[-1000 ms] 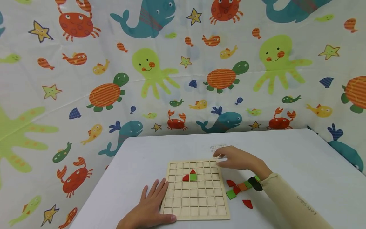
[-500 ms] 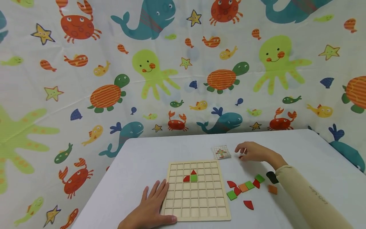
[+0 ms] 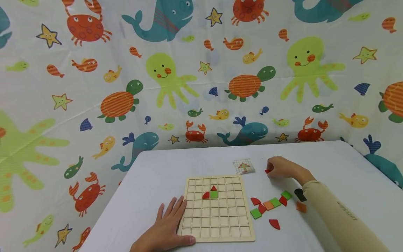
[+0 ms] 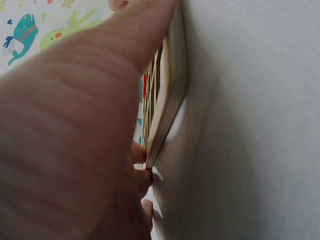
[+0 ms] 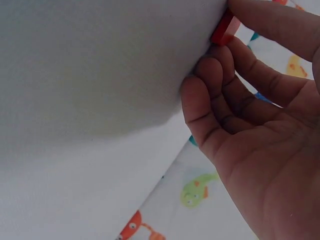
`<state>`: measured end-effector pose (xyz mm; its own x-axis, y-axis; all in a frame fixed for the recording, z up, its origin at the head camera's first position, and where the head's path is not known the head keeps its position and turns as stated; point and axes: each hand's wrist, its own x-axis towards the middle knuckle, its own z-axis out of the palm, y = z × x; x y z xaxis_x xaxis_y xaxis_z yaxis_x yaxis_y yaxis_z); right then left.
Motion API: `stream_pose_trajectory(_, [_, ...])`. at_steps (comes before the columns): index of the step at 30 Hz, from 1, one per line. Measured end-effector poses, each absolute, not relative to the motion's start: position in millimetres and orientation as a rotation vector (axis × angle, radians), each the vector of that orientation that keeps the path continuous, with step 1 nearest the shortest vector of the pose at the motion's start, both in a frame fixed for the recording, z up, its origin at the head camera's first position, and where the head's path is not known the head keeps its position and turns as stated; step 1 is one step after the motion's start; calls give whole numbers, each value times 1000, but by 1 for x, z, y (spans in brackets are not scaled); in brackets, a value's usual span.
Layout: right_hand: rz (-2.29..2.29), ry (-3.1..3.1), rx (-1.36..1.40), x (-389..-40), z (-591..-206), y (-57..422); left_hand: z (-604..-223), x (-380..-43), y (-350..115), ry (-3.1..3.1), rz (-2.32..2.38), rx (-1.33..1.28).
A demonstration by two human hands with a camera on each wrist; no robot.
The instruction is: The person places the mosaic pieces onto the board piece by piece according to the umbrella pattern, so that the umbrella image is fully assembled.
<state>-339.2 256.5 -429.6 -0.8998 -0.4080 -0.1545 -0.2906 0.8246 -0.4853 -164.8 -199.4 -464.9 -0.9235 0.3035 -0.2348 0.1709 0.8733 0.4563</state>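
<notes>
My left hand (image 3: 167,225) lies beside the wooden grid board (image 3: 221,222), its fingers straight along the board's left edge and its thumb at the near corner. The left wrist view shows the thumb against the side of the board (image 4: 172,80). Three pieces sit in the grid: a red triangle (image 3: 213,188), a red quarter-circle (image 3: 206,195) and a green square (image 3: 214,194). Off the far right of the board, my right hand (image 3: 281,168) pinches a small red piece (image 5: 226,29) at the table surface between thumb and finger. Its full shape is hidden.
A small pattern card (image 3: 244,166) lies behind the board. Loose pieces lie right of it, among them a green square (image 3: 256,213), a red quarter-circle (image 3: 274,224) and an orange square (image 3: 301,207). A sea-animal print cloth (image 3: 185,87) hangs behind the white table (image 3: 176,164).
My right hand has moved right, away from the card, uncovering its pattern, and its fingers have closed on the red piece. My left hand and the board keep their places.
</notes>
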Motion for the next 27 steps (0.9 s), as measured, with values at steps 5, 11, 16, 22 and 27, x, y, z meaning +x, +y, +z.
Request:
stream_pose_trajectory(5, [-720, 2756, -518, -336, -429, 254, -463, -165, -199, 2745, 629, 360])
stream_pose_trajectory(11, [-757, 2765, -602, -332, -423, 241, -464, -166, -199, 2741, 629, 342])
stream_pose_trajectory(16, [-772, 2777, -664, -329, -418, 227, -465, -167, -201, 2740, 629, 356])
stream_pose_trajectory(22, [-858, 2770, -722, -324, -422, 211, -465, -167, -201, 2736, 638, 361])
stream_pose_trajectory(27, [-890, 2775, -818, -316, -426, 196, -464, -169, -203, 2729, 650, 401])
